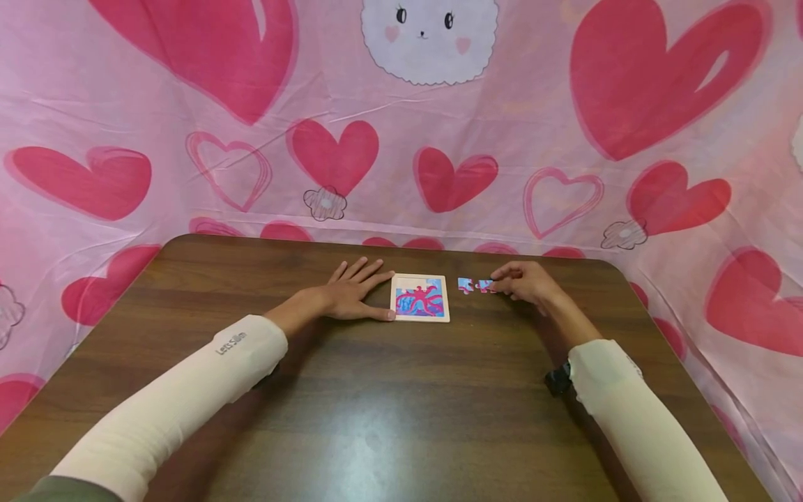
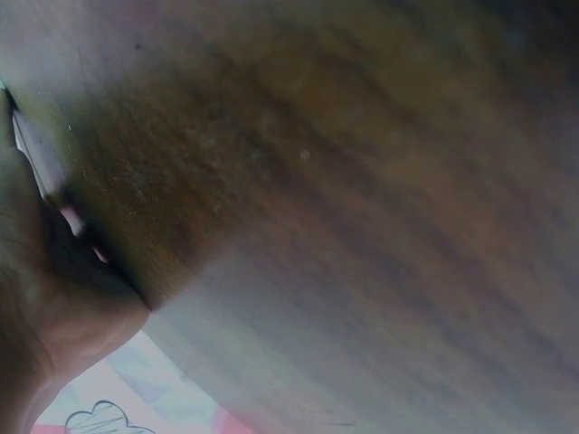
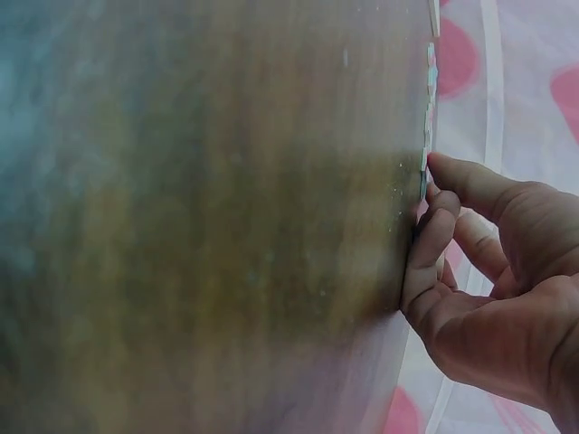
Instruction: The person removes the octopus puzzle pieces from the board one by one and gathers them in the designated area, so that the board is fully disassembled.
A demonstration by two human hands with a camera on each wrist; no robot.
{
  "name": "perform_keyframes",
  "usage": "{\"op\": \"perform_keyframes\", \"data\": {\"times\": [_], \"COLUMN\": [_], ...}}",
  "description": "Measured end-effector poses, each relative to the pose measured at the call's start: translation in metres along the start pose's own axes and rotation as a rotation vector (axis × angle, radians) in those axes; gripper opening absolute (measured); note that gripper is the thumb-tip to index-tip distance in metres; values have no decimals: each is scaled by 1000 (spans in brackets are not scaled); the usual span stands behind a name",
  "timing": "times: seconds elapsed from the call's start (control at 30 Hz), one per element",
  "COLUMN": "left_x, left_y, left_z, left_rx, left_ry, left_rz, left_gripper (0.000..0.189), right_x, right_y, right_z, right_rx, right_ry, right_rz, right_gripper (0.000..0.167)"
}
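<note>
A square wooden puzzle tray (image 1: 449,307) lies on the table, with a pink octopus picture (image 1: 419,301) partly filled in and bare wood showing along its upper part. My left hand (image 1: 354,293) rests flat with spread fingers, its thumb and index fingertips touching the tray's left side. In the left wrist view only part of the left hand (image 2: 54,298) shows. To the right of the tray lies a loose jigsaw piece (image 1: 465,285). Beside it, my right hand (image 1: 525,282) pinches another jigsaw piece (image 1: 486,286) by its right side, low at the tabletop; fingertips partly cover it.
The brown wooden table (image 1: 351,390) extends toward me and to both sides. A pink cloth with hearts (image 1: 458,178) hangs behind the table's far edge and along its sides.
</note>
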State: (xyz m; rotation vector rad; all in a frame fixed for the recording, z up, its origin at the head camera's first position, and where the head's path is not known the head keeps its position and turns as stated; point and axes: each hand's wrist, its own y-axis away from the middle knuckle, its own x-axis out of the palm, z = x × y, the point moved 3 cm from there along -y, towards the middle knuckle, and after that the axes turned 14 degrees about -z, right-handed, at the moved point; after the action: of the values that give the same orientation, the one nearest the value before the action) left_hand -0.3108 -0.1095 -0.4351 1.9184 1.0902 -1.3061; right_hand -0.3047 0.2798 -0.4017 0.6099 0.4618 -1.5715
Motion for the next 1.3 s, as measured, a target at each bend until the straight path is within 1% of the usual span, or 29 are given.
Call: {"op": "perform_keyframes", "data": {"times": [0.1, 0.27, 0.33, 0.47, 0.57, 0.63, 0.73, 0.83, 0.9, 1.13, 1.27, 1.3], "left_x": [-1, -10, -11, -7, -2, -2, 1, 0, 2, 0, -2, -1], "left_y": [1, 7, 7, 4, -1, -1, -3, -2, -2, -1, 0, -1], "left_z": [0, -9, -10, -7, -1, -2, 1, 1, 3, 1, -2, -1], "left_rx": [-4, -6, -4, -6, -15, -23, -25, -17, -12, -14, -13, -13], "left_ry": [6, 6, 0, 7, 3, -8, -18, 0, 7, 0, 6, -1], "left_rz": [1, 20, 21, 15, 14, 25, 24, 18, 8, 12, 20, 20], "left_gripper": [120, 113, 112, 115, 118, 115, 117, 118, 119, 117, 116, 117], "right_x": [0, 0, 1, 3, 8, 13, 22, 31, 37, 60, 71, 73], "right_y": [0, 0, 0, 1, 2, 3, 6, 8, 11, 17, 18, 18], "right_z": [1, 1, 1, 7, 15, 21, 30, 38, 42, 56, 59, 60], "right_rx": [0, 11, 8, -41, -101, -141, -184, -213, -215, -206, -222, -227], "right_ry": [2, 16, 16, 14, 4, -10, -24, -40, -45, -56, -79, -83], "right_rz": [-2, -10, -16, -28, -35, -30, -6, 25, 51, 131, 161, 169], "right_gripper": [43, 41, 41, 40, 39, 38, 36, 35, 34, 34, 34, 34]}}
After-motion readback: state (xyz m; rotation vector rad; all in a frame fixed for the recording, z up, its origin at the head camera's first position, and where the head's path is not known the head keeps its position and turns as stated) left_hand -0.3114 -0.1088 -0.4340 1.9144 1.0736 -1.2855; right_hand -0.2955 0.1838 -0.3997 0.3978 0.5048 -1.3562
